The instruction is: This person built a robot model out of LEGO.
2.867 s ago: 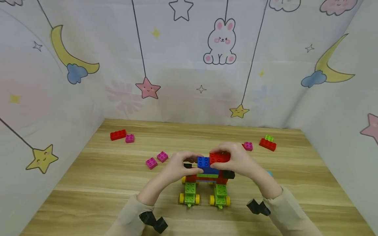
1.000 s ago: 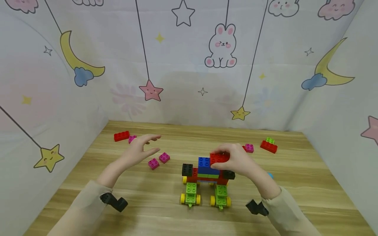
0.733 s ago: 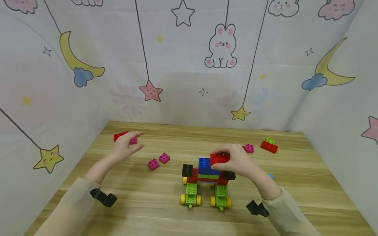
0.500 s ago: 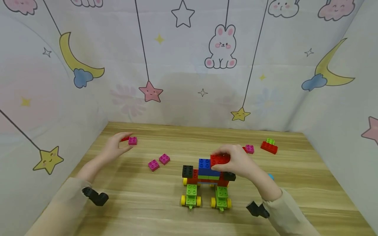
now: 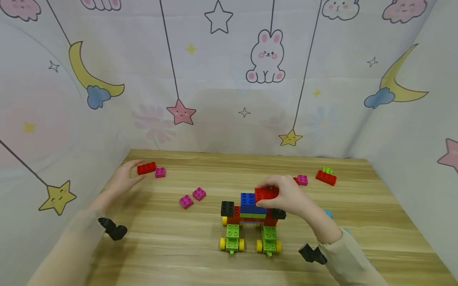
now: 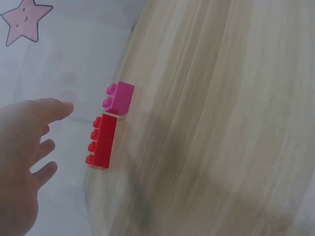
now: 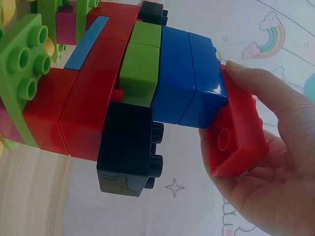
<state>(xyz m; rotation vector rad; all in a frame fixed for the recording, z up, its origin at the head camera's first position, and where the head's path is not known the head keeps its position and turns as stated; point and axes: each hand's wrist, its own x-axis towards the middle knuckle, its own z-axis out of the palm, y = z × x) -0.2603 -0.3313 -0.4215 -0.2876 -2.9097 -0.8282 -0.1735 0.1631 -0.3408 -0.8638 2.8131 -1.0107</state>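
Left hand (image 5: 123,178) has swung off from the brick model (image 5: 253,215) and is now way out at the far left, while the right hand (image 5: 286,194) has pretty much stayed put. Model's standing just right of middle on the table (image 5: 171,246), on green wheeled bases (image 5: 232,231), with blue bricks (image 5: 247,203) at the top. Right hand has the top red brick (image 5: 266,194) pinched between thumb and fingers; it meets the blue at the right and sticks out past the edge, hollow underside showing in the right wrist view. Can't tell if it's pressed fully down. Black bricks (image 5: 227,208) jut out lower on either side. Going outward, two pink bricks (image 5: 186,201) lie left of the model, and past them at far left there's a loose red brick (image 5: 146,168) just beside a single pink brick (image 5: 160,172). Left hand is right by that loose one, fingers and thumb spread, gripping nothing as far as I can see. Far right has another red brick (image 5: 326,178). My read: it's the topping step, one hand minding the top while the other fetches a second piece. Next move calls for closing on that loose red one without nudging its pink neighbor.
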